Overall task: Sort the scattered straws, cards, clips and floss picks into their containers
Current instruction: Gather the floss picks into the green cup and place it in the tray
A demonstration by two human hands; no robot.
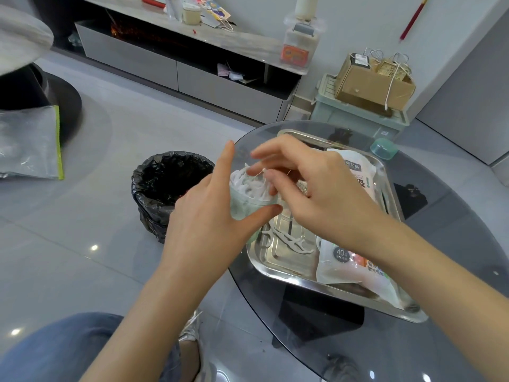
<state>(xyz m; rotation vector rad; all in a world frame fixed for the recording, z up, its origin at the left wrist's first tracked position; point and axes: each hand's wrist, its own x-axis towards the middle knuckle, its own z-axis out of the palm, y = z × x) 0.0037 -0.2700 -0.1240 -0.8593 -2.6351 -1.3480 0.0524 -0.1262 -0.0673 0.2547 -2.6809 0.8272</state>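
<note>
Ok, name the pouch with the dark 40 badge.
The nearer pouch, at the steel tray's front rim; the farther pouch lies beyond the right hand.

Quick notes on you, nothing else:

- your left hand [209, 213] and right hand [311, 188]: both bare, fingers slim
- left forearm [154, 299] and right forearm [429, 260]: bare all way to frame edge
- nails: look short, too blurry to say more
- lower left corner: your leg in blue denim jeans [55, 351], mid-wash, bit faded over knee, soft creases
- just past jeans: shoe [191, 326], silvery-grey sneaker, shiny upper, pale laces
- strip of bare ankle showing beside shoe, next to jeans edge
</note>
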